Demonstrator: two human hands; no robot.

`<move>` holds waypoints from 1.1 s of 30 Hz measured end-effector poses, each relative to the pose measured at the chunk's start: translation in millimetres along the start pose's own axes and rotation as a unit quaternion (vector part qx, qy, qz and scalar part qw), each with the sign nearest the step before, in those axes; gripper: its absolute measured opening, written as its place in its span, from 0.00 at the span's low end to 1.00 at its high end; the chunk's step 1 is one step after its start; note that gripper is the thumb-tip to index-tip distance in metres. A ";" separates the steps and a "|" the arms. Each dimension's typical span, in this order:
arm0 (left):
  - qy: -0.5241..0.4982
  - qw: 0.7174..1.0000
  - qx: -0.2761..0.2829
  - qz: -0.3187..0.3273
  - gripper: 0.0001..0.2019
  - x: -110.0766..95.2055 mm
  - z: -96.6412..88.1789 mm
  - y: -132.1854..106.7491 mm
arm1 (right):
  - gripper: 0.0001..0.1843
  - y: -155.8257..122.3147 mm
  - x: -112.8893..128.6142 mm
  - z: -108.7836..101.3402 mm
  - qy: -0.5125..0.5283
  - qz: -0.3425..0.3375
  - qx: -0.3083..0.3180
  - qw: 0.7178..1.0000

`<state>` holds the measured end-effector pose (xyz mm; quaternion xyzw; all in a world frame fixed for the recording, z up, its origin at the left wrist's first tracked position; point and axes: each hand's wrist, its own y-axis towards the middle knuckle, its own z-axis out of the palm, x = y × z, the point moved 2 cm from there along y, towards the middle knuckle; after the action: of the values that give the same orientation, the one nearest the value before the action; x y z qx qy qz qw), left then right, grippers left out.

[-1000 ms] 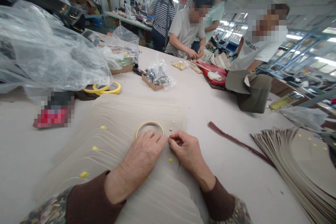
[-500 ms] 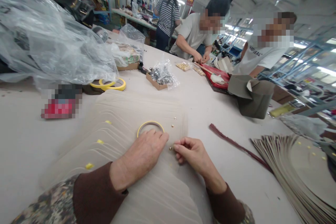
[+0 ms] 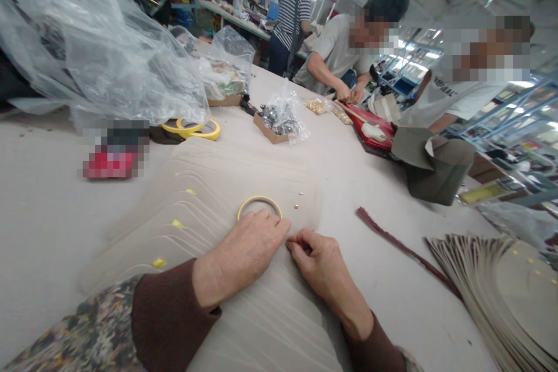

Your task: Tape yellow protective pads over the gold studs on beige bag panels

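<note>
My left hand (image 3: 246,258) rests palm down over the fanned beige sheets (image 3: 209,192), its fingers curled on a roll of yellow tape (image 3: 260,200). Only the far rim of the roll shows past the knuckles. My right hand (image 3: 320,261) is closed in a pinch just right of the left fingertips, low over the sheets. What lies between its thumb and forefinger is too small or hidden to make out. A gold-coloured metal stud (image 3: 296,206) and another small metal piece (image 3: 301,193) lie on the sheets beyond my hands. Yellow tape bits (image 3: 176,224) mark the sheets on the left.
More tape rolls (image 3: 204,129) lie behind the sheets, near clear plastic bags (image 3: 117,58). A small cardboard box (image 3: 272,131) holds metal parts. At right are a dark red strip (image 3: 405,250) and a fanned stack (image 3: 475,279). Co-workers (image 3: 335,52) are across the table.
The view has shifted, so things sit further right. My right fingertips have closed in toward my left hand, and the metal stud beside them no longer shows. The left hand still covers the roll.
</note>
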<state>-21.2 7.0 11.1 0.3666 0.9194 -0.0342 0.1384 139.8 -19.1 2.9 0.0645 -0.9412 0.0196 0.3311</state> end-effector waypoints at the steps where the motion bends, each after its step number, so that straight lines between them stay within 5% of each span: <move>1: -0.001 1.000 -0.003 0.001 0.07 -0.2 0.0 -0.3 | 0.06 0.1 -1.1 0.3 -0.004 0.002 -0.002 1.000; 7: 0.000 1.000 -0.004 -0.005 0.08 -1.2 -1.9 -1.8 | 0.08 -10.8 -18.5 -3.5 0.110 0.075 -0.010 0.991; 14: 0.000 1.000 -0.013 -0.003 0.08 -0.3 -0.2 -1.6 | 0.08 -22.4 -12.1 2.6 -0.018 -0.095 -0.081 0.992; 21: -0.021 0.999 -0.035 0.018 0.08 -0.1 -5.0 -3.4 | 0.08 -7.9 -3.4 12.1 -0.063 -0.062 -0.096 0.991; 29: -0.104 0.989 -0.100 0.047 0.13 6.5 -11.6 -8.4 | 0.24 -8.0 -3.0 -5.9 0.025 -0.002 0.080 0.996; 33: -0.120 0.985 -0.117 0.043 0.16 9.7 -7.3 -9.2 | 0.11 -5.9 -2.6 -13.8 0.112 -0.025 -0.044 0.992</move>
<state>-35.9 7.9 14.9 0.3802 0.8773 0.0359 0.2907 151.2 -23.6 12.1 0.0712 -0.8962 -0.0229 0.4373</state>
